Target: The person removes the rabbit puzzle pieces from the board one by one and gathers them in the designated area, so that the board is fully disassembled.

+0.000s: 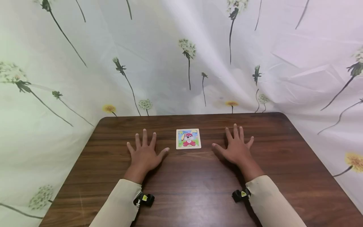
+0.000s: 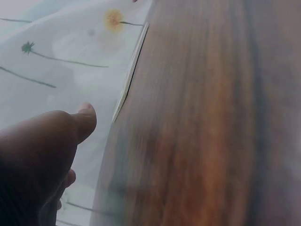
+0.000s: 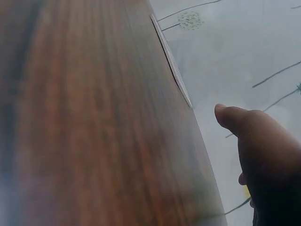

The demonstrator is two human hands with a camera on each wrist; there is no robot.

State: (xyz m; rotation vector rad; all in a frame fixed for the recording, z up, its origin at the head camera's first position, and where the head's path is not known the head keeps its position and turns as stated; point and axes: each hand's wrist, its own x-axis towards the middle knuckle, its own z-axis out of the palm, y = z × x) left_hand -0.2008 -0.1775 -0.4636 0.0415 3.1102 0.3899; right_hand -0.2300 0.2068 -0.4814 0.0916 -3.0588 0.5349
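A square picture puzzle [image 1: 188, 139] with a pale border lies flat on the table, between the two hands and toward the far edge. Its picture is a pink and white cartoon dog with yellow ears. To its left, the left hand [image 1: 145, 156] rests palm down with fingers spread, the thumb pointing at the puzzle but apart from it. On the other side the right hand [image 1: 236, 149] lies the same way, also apart from the puzzle. Both wrist views show the puzzle edge-on as a thin pale strip [image 2: 131, 73], beyond each thumb [image 3: 230, 117].
The dark brown wooden table [image 1: 185, 183] has rounded far corners. Behind it and at both sides hangs a white curtain [image 1: 164, 63] printed with dandelions. A black strap with a small camera [image 1: 144, 199] sits on the left wrist, and another camera [image 1: 241, 194] on the right.
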